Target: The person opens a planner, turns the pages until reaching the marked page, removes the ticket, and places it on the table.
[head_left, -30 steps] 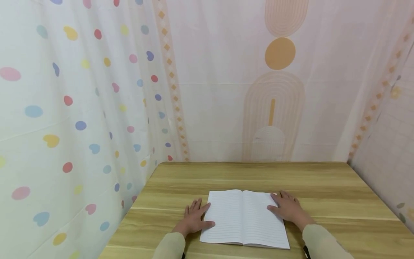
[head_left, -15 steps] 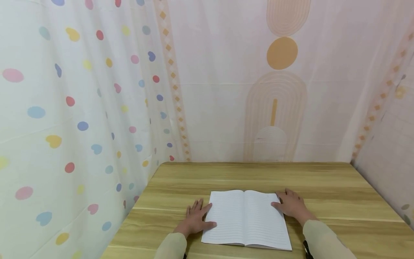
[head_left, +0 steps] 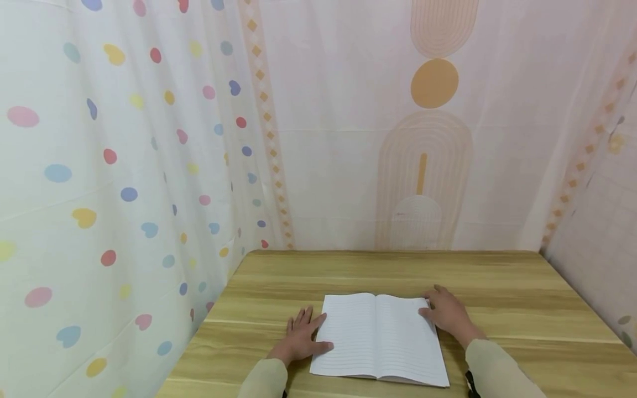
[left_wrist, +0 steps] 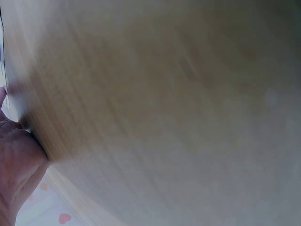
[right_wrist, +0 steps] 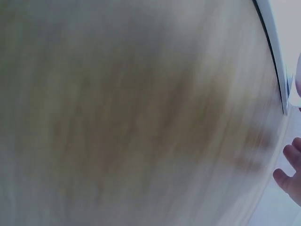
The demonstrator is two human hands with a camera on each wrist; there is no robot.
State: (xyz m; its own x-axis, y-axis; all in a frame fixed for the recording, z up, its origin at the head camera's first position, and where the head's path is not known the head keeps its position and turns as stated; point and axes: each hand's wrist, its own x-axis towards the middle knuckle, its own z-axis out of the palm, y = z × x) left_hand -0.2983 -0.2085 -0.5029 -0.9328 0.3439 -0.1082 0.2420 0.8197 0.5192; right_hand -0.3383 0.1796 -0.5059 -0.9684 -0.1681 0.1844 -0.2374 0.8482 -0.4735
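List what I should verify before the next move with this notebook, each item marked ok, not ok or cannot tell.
1. Notebook lying open on the table: ok.
2. Left hand at the notebook's left edge, thumb on the page: ok.
3. Right hand at the far right corner: ok.
4. Centre fold uncovered by either hand: ok.
5. Right hand's fingers pinching just one page: cannot tell; the corner is partly hidden.
6. Left wrist view clear enough to check the page: not ok; blurred tabletop fills most of it.
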